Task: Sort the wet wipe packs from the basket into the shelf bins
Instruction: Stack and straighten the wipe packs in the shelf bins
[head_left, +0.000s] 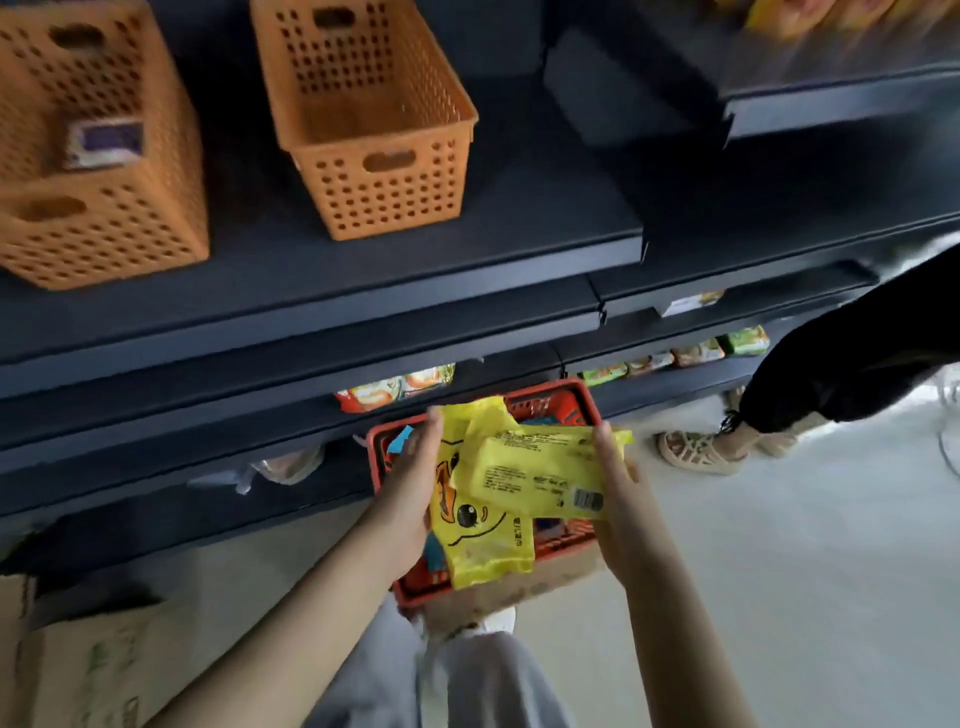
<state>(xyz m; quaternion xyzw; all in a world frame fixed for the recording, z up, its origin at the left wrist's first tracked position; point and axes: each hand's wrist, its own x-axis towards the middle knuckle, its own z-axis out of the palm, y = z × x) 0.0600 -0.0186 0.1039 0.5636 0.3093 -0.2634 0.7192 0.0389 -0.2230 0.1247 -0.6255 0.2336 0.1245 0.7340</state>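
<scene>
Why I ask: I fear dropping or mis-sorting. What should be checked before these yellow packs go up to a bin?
1. Left hand grip on the duck-print pack: cannot tell; thumb hidden.
2. Right hand grips the label-side pack by its end: ok.
3. Right orange bin has room: ok, nothing seen inside.
4. Left orange bin suits yellow packs: probably not ok; it holds a purple pack.
5. Bystander's leg is apart from the hands: ok.
</scene>
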